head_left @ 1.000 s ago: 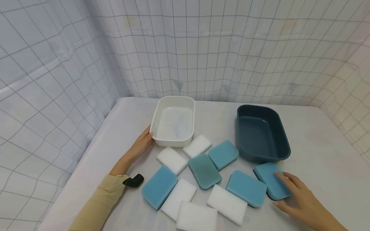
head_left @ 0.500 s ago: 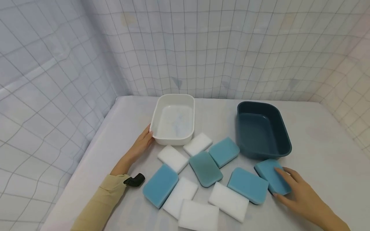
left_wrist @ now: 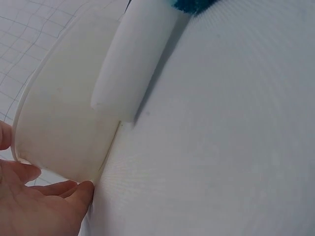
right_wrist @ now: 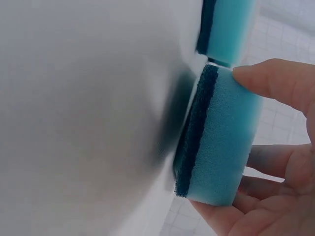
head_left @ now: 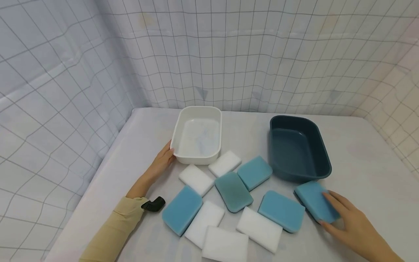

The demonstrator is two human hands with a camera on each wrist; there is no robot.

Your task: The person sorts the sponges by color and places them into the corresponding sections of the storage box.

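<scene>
My right hand (head_left: 355, 225) pinches a blue scouring sponge (head_left: 315, 200) between thumb and fingers, in front of the dark blue bin. The right wrist view shows the thumb on one end of this sponge (right_wrist: 221, 137) and fingers at the other, its dark scouring side facing the table and tilted off it. Beside it lies another blue sponge (head_left: 281, 211). At the near left corner of the white bin (head_left: 196, 161), my left hand (head_left: 159, 164) holds the wall. Fingertips bend against that wall (left_wrist: 64, 123) in the left wrist view.
White sponges (head_left: 258, 230) and blue sponges (head_left: 182, 211) lie spread over the table, several of each. A greener sponge (head_left: 233, 192) sits among them. The dark blue bin (head_left: 296, 176) stands at the back right. Gridded cloth (head_left: 229, 54) hangs behind and at the sides.
My right hand has closed in on the sponge's ends and drawn it slightly right, away from the neighbouring blue sponge. The left hand has stayed at the white bin.
</scene>
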